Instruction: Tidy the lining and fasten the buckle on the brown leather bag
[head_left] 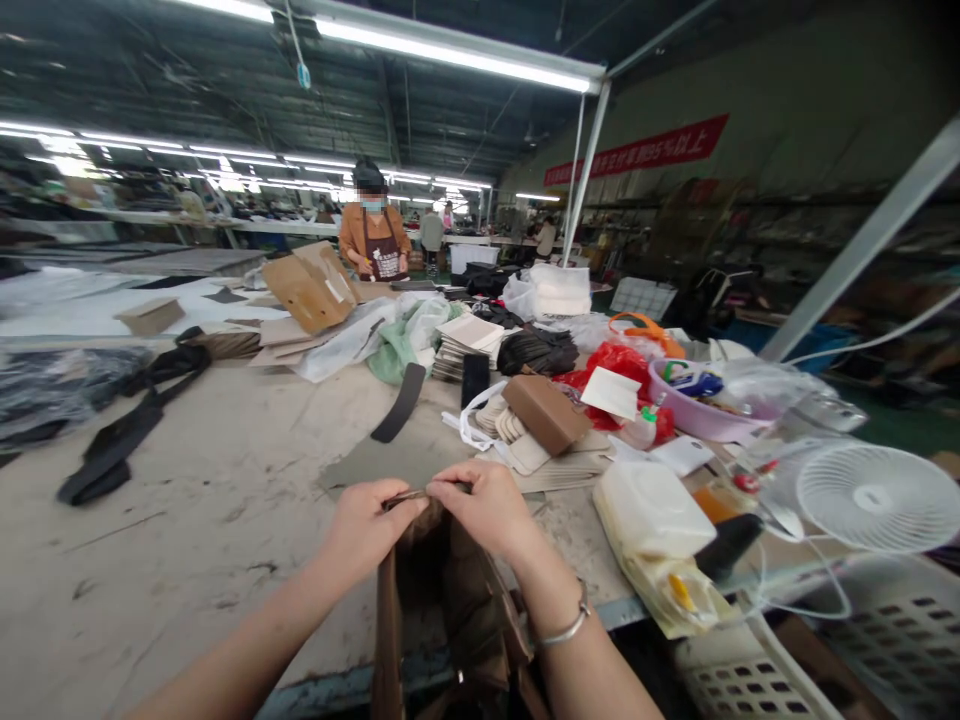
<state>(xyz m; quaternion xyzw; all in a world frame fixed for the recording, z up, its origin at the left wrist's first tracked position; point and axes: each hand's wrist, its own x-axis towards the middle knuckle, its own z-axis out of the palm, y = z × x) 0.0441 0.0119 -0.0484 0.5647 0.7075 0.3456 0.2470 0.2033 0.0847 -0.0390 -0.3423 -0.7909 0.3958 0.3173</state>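
At the table's near edge stands a brown bag (474, 600), its mouth open towards me and its inside dark. My left hand (371, 528) pinches the far rim of this bag between thumb and fingers. Close beside it, my right hand (486, 508) pinches the same rim, with a metal bangle on that wrist. A small dark edge shows between the left fingertips; what it is I cannot tell. Just beyond the hands lies a flat grey-green sheet (375, 462), with a dark curved strip (400, 404) resting partly on it.
Right of my hands are a brown block-shaped piece (547, 413), a white plastic jug (654, 508), a pink basin (709, 415) and a white fan (877, 497). Black straps (124, 440) lie left. Cardboard (313, 288) and stacked pieces (469, 340) lie farther back. A co-worker (375, 238) stands across the table.
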